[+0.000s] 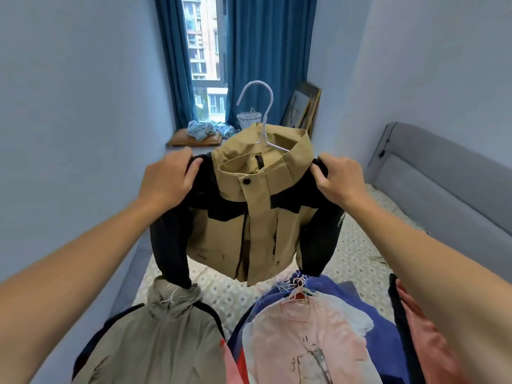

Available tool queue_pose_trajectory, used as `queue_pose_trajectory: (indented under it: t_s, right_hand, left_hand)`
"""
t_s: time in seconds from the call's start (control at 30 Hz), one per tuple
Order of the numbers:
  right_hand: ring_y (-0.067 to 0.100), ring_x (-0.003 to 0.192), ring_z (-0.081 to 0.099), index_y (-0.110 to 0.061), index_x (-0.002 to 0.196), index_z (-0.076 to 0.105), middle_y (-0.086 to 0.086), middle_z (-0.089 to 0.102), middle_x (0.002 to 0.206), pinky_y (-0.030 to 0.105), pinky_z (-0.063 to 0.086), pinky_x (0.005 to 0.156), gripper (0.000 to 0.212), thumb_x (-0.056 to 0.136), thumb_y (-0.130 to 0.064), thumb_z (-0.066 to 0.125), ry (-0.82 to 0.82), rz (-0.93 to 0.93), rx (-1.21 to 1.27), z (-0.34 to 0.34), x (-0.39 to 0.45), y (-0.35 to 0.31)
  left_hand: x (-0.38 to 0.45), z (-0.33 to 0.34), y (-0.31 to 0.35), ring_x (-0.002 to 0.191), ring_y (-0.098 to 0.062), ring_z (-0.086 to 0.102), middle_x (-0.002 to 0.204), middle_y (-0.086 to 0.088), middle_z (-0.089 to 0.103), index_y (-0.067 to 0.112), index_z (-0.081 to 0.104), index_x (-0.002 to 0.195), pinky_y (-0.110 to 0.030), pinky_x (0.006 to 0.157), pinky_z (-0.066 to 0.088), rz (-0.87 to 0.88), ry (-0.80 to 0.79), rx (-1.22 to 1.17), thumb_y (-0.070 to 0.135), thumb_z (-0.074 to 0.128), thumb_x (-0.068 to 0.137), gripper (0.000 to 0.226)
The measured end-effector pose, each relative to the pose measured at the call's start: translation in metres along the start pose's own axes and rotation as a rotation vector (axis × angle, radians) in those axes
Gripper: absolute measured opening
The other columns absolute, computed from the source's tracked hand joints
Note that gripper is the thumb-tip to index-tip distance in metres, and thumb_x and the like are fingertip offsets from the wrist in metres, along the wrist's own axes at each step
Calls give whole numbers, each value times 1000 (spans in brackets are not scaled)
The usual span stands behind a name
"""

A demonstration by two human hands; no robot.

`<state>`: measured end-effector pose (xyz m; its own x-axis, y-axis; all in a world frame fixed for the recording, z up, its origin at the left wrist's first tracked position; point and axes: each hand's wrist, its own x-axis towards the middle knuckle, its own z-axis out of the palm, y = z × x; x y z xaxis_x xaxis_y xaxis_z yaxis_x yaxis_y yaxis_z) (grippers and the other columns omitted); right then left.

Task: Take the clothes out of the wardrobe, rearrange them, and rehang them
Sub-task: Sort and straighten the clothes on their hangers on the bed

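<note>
Over a pile of clothes (304, 328) on the bed (221, 295), the left hand (166, 181) and right hand (339, 180) each pinch a black shoulder of the tan and black jacket (249, 225), which hangs between them with its white hanger (263, 117) sticking up above.

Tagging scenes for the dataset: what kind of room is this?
Most likely a home bedroom: a bed with a grey padded headboard, blue curtains at a window, and hangered clothes piled on the bed.
</note>
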<state>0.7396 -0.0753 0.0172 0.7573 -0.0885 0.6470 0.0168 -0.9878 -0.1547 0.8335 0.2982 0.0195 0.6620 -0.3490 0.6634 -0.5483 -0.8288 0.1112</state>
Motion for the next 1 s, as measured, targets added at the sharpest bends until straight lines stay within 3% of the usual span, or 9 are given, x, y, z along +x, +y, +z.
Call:
queue_pose_trajectory:
  t_s: [0.2,0.4,0.5,0.57,0.73,0.87,1.0]
  right_hand:
    - [41,63,57,-19,78,41,16,60,68,35,29,55,30,96,-40,49,50,-11,-24,-6,-25,-116]
    - [45,69,60,-10,80,50,22,64,74,38,29,57,37,96,-44,48,22,-28,-63,6,-70,-222]
    - [45,71,63,-7,86,59,22,67,76,42,39,55,46,95,-49,43,-4,-18,-41,10,-103,-261]
    - [45,70,62,-8,82,57,21,66,74,44,43,56,47,94,-50,41,-20,-5,4,13,-127,-285]
    - [40,59,57,-12,74,48,16,60,63,35,29,54,35,93,-42,52,-81,5,79,17,-196,-341]
    - [40,56,58,-13,72,48,15,59,60,34,27,53,33,91,-39,57,-125,-4,174,18,-268,-374]
    - [39,57,59,-13,69,46,12,58,58,35,28,52,37,90,-42,54,-158,-4,248,9,-341,-394]
  left_hand:
    - [-49,-68,-84,60,-22,37,71,1,45,14,44,86,-29,51,21,103,97,41,35,46,108,31]
    - [-120,-115,-173,55,-27,39,68,0,43,13,44,86,-34,50,28,97,41,93,39,43,109,34]
    - [-157,-131,-200,54,-28,38,66,1,41,14,42,84,-34,49,28,104,31,90,40,41,108,35]
    - [-185,-143,-211,52,-27,37,64,3,40,17,38,83,-32,48,27,103,26,80,41,42,106,34]
    - [-276,-176,-227,51,-26,40,62,2,43,19,36,80,-31,48,28,25,-21,86,45,41,104,35]
    - [-365,-206,-224,50,-22,38,61,5,40,19,37,78,-27,47,22,-47,-44,71,44,41,102,35]
    - [-446,-231,-210,51,-20,42,61,6,42,17,44,75,-31,43,35,-82,-88,31,43,44,102,37]
